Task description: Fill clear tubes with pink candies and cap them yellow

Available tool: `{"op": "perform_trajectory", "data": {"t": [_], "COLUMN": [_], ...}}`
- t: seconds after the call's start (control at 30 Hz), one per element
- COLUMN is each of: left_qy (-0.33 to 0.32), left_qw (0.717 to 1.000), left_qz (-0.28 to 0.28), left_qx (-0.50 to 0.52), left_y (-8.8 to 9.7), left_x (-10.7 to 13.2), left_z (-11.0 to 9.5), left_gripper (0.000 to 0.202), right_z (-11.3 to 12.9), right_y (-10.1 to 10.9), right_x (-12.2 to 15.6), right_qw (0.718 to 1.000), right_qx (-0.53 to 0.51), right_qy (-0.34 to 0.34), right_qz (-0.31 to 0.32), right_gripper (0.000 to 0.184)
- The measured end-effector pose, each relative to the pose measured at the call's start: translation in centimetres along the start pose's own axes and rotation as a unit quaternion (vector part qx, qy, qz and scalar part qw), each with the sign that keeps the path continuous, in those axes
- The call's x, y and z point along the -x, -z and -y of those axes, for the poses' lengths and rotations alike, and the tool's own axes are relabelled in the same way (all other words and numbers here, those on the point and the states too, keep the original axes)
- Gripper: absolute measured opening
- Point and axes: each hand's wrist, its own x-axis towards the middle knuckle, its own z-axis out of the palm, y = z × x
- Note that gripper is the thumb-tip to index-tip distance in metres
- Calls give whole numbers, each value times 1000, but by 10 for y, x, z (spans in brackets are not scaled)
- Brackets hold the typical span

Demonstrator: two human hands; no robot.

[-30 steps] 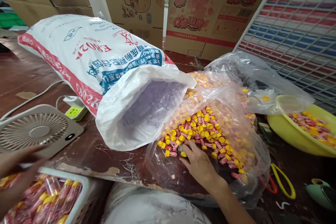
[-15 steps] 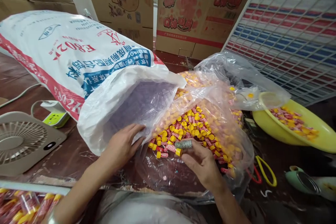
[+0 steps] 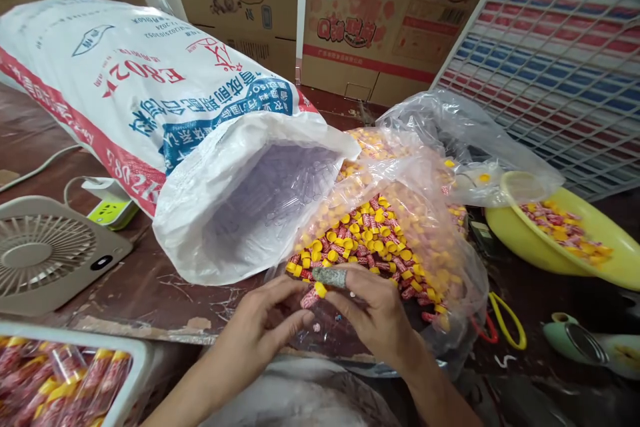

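Observation:
A small red-and-white tube with a yellow cap [image 3: 311, 296] sits between my two hands. My left hand [image 3: 265, 323] closes thumb and fingers about its wrapped end. My right hand [image 3: 375, 303], with grey-green tape round a finger, pinches at the capped end. Just beyond them a clear plastic bag [image 3: 420, 180] lies open, with a heap of similar yellow-capped tubes [image 3: 370, 230] spilling toward me. Left of the heap, a white woven sack [image 3: 210, 213] gapes open on its side; its visible inner part shows clear, shiny items that I cannot make out.
At lower left a white box [image 3: 137, 347] holds clear cylinders packed with capped tubes. A fan [image 3: 45, 253] and a power strip [image 3: 111, 210] stand at left. To the right are a yellow basin [image 3: 540, 253], a yellow loop [image 3: 507, 320] and a wire rack [image 3: 540, 60]. Cartons [image 3: 370, 27] line the back.
My left hand has come away from the sack's mouth, moving right and toward me to the tube. My right hand has brought the tube slightly left and nearer.

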Motion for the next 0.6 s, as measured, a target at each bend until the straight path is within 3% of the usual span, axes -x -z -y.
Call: {"op": "perform_trajectory", "data": {"t": [0.1,0.17,0.3,0.4,0.47,0.53,0.57,0.6], "left_qy": [41,62,86,86,57,23,19,27], "left_qw": [989,968,935,926,951,993,998,984], "left_qz": [-2,-3,24,68,64,-3,-52,-100], "left_qx": [145,245,343,362,297,120,-10,-144], "left_y": [-10,-17,-30,-29,-16,6,18,30], "left_x": [-2,-5,-9,-11,-17,-28,-36,-45], "left_z": [-3,-3,-1,0,0,1,2,4], "left_gripper": [29,34,39,36,27,16,11,8], "right_z": [4,1,-5,-5,-6,-12,-17,-22], "right_y": [-8,-19,-40,-41,-33,-24,-20,-18], "right_x": [2,6,12,10,7,5,5,5], "right_qw": [997,991,980,981,983,984,983,982], "right_qx": [62,117,159,158,162,170,177,190], "right_qy": [42,64,103,104,86,57,37,14], "right_qz": [28,13,-60,-53,-2,24,13,-6], "right_gripper": [44,62,62,70,83,89,82,66]}}
